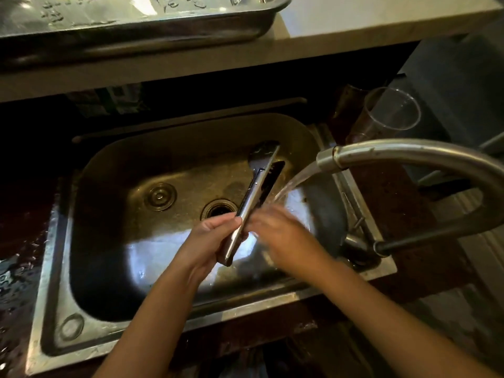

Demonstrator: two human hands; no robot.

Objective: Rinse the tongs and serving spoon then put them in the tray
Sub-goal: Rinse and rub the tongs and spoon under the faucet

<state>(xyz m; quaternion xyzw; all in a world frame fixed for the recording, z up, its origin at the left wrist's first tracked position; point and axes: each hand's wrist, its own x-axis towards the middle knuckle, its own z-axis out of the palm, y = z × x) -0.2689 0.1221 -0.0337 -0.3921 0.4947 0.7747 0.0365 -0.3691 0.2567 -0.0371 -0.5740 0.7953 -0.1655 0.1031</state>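
— Two hands over the sink; who has the tongs?
— Left hand, grip clamped on the handle end, tips pointing to 1 o'clock.
— And the right hand?
— Blurred under the faucet stream, touching the tongs; its grip I cannot tell.
— Tray?
— At 12 o'clock, on the bench.

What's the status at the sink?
Left hand grips tongs. Right hand blurred beside them under running water. Tray waits above. Nothing obstructing.
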